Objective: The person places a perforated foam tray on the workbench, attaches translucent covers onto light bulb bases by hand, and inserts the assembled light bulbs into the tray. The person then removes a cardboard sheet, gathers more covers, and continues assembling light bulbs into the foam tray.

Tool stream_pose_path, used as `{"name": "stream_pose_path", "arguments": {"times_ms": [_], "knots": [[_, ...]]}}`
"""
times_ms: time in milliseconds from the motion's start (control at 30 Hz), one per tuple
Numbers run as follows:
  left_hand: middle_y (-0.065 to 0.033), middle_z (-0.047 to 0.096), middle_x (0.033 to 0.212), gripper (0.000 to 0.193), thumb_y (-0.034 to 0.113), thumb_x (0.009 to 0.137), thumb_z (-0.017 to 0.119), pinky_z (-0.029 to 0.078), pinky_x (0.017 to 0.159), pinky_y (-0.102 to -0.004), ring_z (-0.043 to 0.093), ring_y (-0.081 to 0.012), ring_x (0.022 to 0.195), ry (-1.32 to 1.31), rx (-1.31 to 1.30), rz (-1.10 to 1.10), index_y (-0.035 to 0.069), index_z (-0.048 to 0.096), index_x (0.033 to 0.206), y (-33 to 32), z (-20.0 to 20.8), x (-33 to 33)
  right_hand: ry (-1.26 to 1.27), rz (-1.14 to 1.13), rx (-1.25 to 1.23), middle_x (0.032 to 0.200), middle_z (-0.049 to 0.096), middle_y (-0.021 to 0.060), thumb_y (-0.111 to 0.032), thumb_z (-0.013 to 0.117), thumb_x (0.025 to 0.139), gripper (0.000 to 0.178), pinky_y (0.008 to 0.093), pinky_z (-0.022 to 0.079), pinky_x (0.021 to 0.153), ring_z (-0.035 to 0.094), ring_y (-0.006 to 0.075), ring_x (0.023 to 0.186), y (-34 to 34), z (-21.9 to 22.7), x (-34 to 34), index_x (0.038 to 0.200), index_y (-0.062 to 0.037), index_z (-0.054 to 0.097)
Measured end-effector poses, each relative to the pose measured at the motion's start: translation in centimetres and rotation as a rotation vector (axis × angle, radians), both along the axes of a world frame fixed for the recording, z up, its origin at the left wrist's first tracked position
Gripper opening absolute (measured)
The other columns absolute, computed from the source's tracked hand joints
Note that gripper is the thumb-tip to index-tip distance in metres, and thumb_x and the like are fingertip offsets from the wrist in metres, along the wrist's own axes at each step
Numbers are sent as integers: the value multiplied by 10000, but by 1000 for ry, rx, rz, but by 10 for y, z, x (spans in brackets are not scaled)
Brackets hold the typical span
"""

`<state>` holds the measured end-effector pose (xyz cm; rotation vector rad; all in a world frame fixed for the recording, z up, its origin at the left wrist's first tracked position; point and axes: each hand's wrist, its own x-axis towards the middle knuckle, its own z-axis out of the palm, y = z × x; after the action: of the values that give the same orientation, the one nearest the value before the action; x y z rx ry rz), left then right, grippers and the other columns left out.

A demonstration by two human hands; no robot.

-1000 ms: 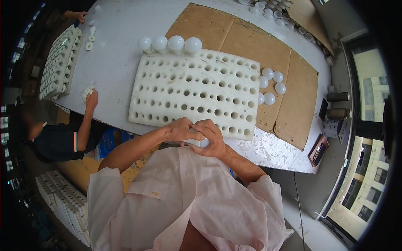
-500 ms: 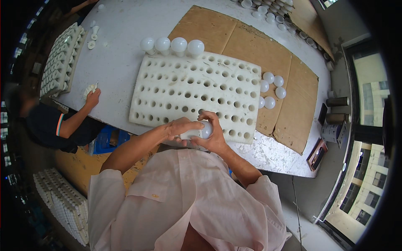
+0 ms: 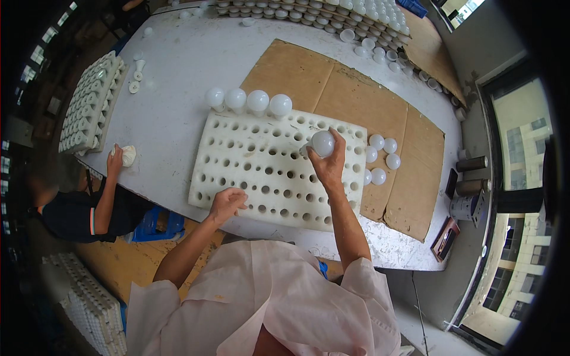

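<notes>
My right hand [image 3: 330, 163] grips a white light bulb [image 3: 323, 143] above the foam board. The bulb is tilted, with its round dome toward the camera and its base pointing left. My left hand [image 3: 228, 205] hovers by the front left part of the board, fingers loosely curled and slightly apart, with nothing visible in them. Rows of large and small holes run across the white foam board [image 3: 249, 159]. Several bulbs [image 3: 257, 102] stand in a row along its far left edge.
A brown cardboard sheet [image 3: 409, 142] lies behind and right of the board, with several white domes [image 3: 376, 142] on it. Stacked trays [image 3: 89, 107] stand at the table's left. Nearby, a co-worker's hand [image 3: 114, 160] holds a white cloth [image 3: 128, 155]. More domes [image 3: 368, 18] are stacked at the back.
My hands were together on the bulb near my body. My left hand has let go and moved left; my right hand has carried the bulb forward over the board. The view has shifted.
</notes>
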<state>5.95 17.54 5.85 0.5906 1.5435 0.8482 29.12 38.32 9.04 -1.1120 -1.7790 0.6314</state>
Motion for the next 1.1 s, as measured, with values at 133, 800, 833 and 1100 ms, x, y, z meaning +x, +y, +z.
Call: {"name": "stream_pose_path", "arguments": {"times_ms": [133,800,833,1100], "knots": [[-126,660,1051,293,157,829,651,497,645,-255,657,-195,865,470,269,173,7,595,1075,-13,-16,-24,-114,9,141,1145,495,185,-101,774,639,722,432,435,895,485,362,1053,62,5,-32,1264,-37,417],[-176,654,1016,474,351,836,655,466,818,-335,616,-235,919,613,-41,189,-55,605,1075,-8,-69,-120,-513,-489,-240,1244,496,225,-260,687,721,593,487,352,996,463,384,1143,38,-123,230,1265,-93,522],[-158,655,1020,455,333,838,656,467,810,-317,613,-207,912,538,-74,203,-49,608,1079,-5,-66,-121,-419,-463,-250,1286,455,243,-301,681,732,564,480,332,1018,434,393,1175,34,-133,232,1246,-109,553],[-109,651,1030,440,301,830,688,478,788,-303,609,-181,896,345,-99,245,-31,606,1108,-7,-76,-135,-464,-635,-339,1386,321,292,-368,650,765,415,484,271,1061,310,440,1262,-2,-120,196,1101,-127,672]]}}
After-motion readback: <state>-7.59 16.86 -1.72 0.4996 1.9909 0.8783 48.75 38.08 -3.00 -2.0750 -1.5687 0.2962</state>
